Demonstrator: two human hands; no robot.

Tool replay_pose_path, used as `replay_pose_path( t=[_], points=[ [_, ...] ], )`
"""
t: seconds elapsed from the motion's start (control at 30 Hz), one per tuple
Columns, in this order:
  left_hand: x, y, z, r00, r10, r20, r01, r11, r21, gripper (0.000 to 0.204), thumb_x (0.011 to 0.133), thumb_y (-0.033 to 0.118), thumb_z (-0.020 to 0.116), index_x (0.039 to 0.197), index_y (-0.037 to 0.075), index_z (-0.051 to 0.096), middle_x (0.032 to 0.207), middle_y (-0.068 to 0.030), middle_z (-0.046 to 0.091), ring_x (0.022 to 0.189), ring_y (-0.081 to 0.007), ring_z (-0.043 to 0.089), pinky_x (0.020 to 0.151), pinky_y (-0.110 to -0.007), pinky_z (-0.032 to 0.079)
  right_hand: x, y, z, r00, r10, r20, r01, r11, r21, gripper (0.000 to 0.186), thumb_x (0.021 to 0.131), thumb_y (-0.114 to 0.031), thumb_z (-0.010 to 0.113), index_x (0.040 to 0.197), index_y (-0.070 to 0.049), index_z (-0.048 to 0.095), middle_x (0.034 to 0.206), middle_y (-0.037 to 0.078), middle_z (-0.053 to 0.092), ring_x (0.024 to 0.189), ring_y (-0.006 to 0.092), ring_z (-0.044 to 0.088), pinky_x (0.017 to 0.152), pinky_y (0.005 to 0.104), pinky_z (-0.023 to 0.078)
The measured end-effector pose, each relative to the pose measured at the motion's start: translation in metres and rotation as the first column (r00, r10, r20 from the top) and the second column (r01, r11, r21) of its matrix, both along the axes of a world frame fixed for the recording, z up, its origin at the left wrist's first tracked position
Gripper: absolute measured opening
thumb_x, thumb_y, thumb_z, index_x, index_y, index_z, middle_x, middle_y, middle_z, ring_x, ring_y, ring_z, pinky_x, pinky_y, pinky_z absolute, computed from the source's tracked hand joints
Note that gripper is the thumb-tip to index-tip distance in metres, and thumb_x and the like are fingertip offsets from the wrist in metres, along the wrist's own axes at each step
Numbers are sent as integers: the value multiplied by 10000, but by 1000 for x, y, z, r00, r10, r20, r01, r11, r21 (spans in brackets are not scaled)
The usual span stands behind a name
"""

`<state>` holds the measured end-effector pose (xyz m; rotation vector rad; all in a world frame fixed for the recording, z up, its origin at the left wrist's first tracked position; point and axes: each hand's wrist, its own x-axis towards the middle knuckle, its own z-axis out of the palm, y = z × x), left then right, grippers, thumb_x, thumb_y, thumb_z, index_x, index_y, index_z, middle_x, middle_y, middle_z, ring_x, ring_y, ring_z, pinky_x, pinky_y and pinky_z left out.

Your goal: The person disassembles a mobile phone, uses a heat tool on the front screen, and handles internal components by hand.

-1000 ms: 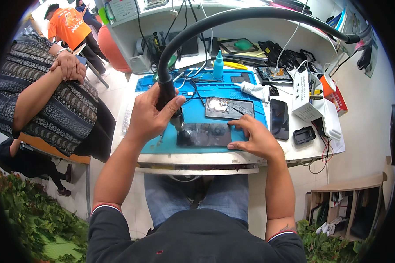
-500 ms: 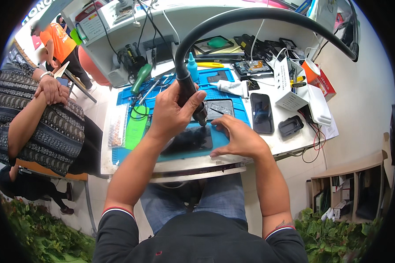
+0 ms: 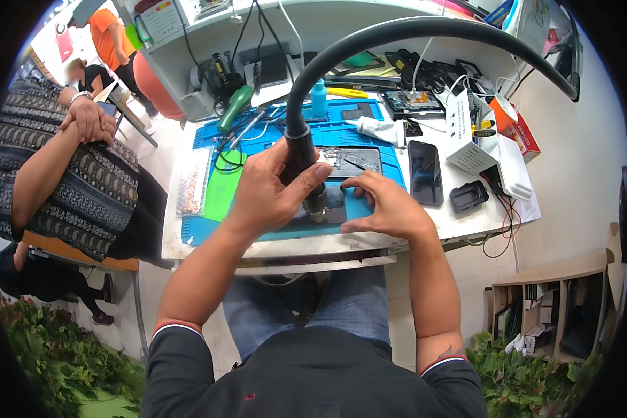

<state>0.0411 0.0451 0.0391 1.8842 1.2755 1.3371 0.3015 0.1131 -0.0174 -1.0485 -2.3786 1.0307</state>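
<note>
Bright, even daylight-like light fills the scene, with no single lamp in view. The white counter and the pale wall at the right are the brightest parts and look slightly washed out. Shadows are soft: a faint one lies under the left hand on the blue mat, and the space below the counter edge is darker. A dark phone shows a dull sheen without harsh glare. The fisheye lens bends straight edges toward the rim and rings the picture with a black border. The centre is sharp; the people at the far left and the green plants at the bottom are softer and stretched.
</note>
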Motion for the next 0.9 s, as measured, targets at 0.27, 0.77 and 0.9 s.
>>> replay_pose_path(
  t=[0.27, 0.77, 0.9],
  points=[
    [-61, -19, 9, 988, 125, -92, -127, 992, -15, 305, 1077, 282, 828, 1151, 8, 716, 946, -41, 737, 877, -104, 696, 813, -281, 553, -5, 0, 1, 999, -25, 41, 25, 1000, 5, 771, 754, -432, 1039, 1401, -118, 758, 1132, 107, 687, 1018, 280, 670, 901, 403, 572],
    [-11, 43, -6, 991, 133, 35, -135, 987, 85, 326, 1073, 320, 836, 1143, 22, 724, 898, -24, 739, 790, -82, 649, 702, -261, 514, -3, -2, 6, 999, -27, 26, 28, 999, -19, 1037, 625, -432, 1098, 1490, -63, 661, 1204, 144, 718, 1140, 337, 712, 1019, 438, 578],
    [16, 52, -8, 995, 92, 42, -95, 992, 82, 344, 1070, 335, 840, 1142, 19, 725, 881, -21, 735, 775, -78, 645, 695, -259, 509, 0, -2, 7, 1000, -15, 1, 15, 999, -36, 1100, 615, -385, 1105, 1543, -64, 609, 1224, 153, 718, 1163, 348, 714, 1040, 439, 572]
  ],
)
